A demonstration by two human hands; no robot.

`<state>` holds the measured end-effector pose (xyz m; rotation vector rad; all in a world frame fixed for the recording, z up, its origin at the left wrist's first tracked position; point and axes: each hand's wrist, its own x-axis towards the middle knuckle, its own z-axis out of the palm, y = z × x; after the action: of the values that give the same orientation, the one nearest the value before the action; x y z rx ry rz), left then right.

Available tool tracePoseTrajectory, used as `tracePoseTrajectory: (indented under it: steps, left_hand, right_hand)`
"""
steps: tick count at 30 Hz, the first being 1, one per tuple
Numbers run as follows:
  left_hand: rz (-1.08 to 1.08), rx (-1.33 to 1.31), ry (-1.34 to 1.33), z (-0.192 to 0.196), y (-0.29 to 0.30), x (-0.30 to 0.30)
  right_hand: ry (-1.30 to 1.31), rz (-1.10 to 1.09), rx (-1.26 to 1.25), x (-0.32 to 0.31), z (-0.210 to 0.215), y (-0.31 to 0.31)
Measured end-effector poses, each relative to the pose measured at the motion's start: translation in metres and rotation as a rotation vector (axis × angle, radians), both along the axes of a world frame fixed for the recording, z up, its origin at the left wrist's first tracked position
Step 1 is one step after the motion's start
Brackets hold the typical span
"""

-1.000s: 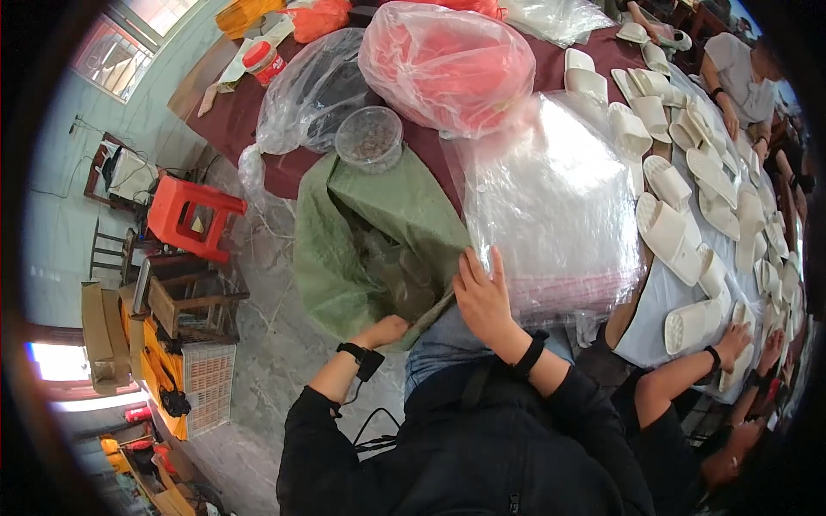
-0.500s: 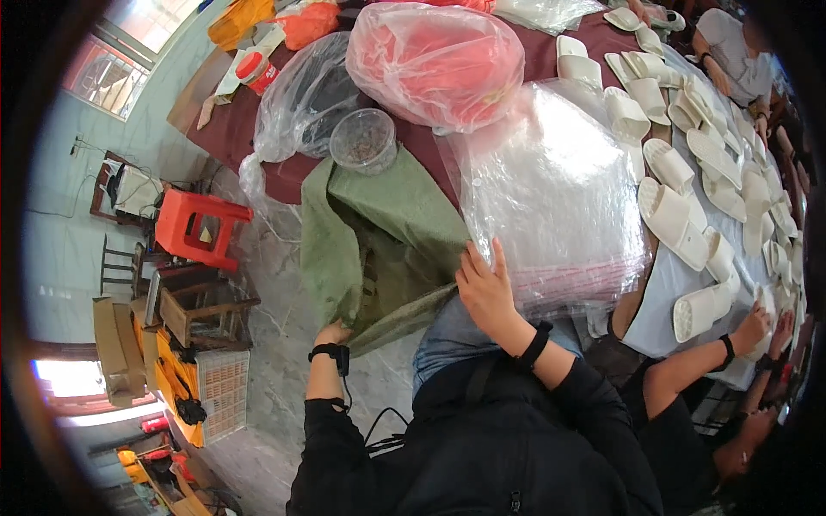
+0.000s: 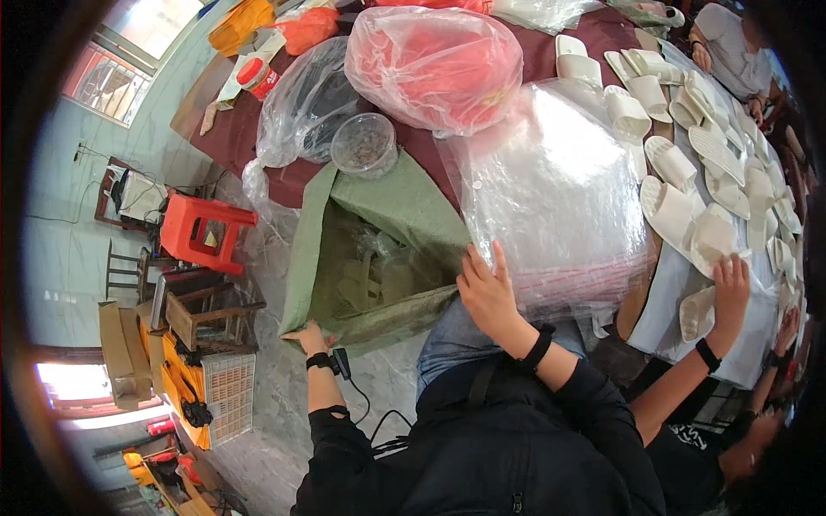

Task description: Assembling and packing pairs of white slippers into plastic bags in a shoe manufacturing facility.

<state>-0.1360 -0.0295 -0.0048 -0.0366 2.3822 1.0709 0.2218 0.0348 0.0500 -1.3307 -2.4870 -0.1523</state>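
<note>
A green woven sack (image 3: 391, 198) hangs with its mouth wide between my hands, its far edge at the table. My left hand (image 3: 311, 338) is closed on the sack's near left rim. On the right, my right hand (image 3: 490, 297) grips the sack's right corner, one finger stretched out over the clear plastic bags. Inside the sack lie pale slippers (image 3: 366, 277), some seemingly in clear plastic; the bottom is shaded. A stack of clear plastic bags (image 3: 551, 189) lies on the table beside my right hand. Beyond the sack stands a round clear tub (image 3: 364, 146) with small dark bits.
Many white slippers (image 3: 675, 215) cover the table to the right, where a co-worker's hand (image 3: 731, 288) reaches in. A bag of red material (image 3: 434, 69) sits at the back, near a red-lidded jar (image 3: 256, 77). A red stool (image 3: 206, 232) and wooden chairs stand left.
My left hand has moved left and slightly down, spreading the sack's mouth so the slippers inside show. My right hand stays about put. The co-worker's hand has shifted left over the slippers.
</note>
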Motion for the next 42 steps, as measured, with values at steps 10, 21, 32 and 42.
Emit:
tracePoseTrajectory:
  steps: [10, 21, 32, 42]
  left_hand:
    - [0.158, 0.223, -0.359, -0.034, 0.019, -0.015]
    - [-0.973, 0.863, 0.143, 0.104, 0.074, 0.179]
    - [-0.53, 1.169, -0.474, 0.121, 0.149, 0.28]
    - [-0.579, 1.079, -0.585, 0.112, 0.132, 0.286]
  right_hand:
    - [-0.102, 0.114, 0.006, 0.0, 0.024, -0.005]
    - [0.182, 0.195, -0.238, 0.012, 0.055, -0.019]
    - [0.843, 0.276, -0.488, 0.037, 0.079, -0.007]
    - [0.852, 0.242, -0.532, 0.051, 0.074, -0.036]
